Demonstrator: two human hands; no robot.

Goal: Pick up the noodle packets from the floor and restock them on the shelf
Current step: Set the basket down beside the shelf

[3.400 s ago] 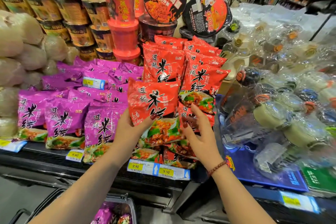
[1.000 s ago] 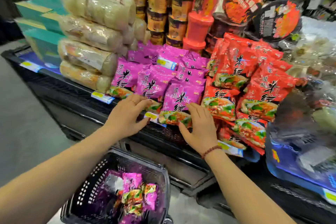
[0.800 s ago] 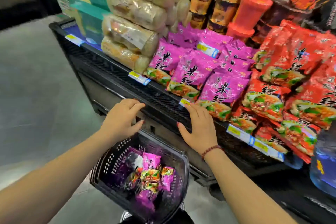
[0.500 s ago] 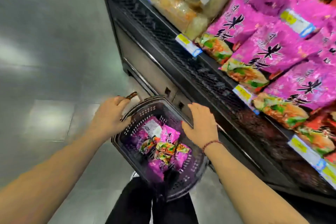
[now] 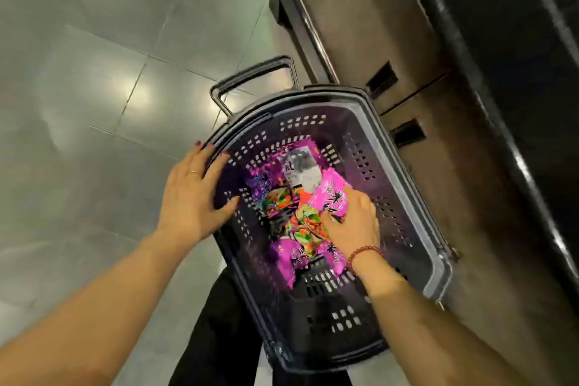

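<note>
Both hands have dropped from the shelf front to the dark basket (image 5: 404, 188) on the floor beside the shelf unit (image 5: 360, 25): left hand (image 5: 191, 197), fingers spread, rests on its left rim, while right hand (image 5: 354, 222) curls thumb and fingers round a pink noodle packet (image 5: 333, 197) on the pile inside, so another restocking trip looks under way.

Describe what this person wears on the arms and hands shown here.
Both forearms are bare, with no sleeves in view. The left hand has a thin ring on one finger and dark red nail polish. The right wrist carries a reddish-brown beaded bracelet.
</note>
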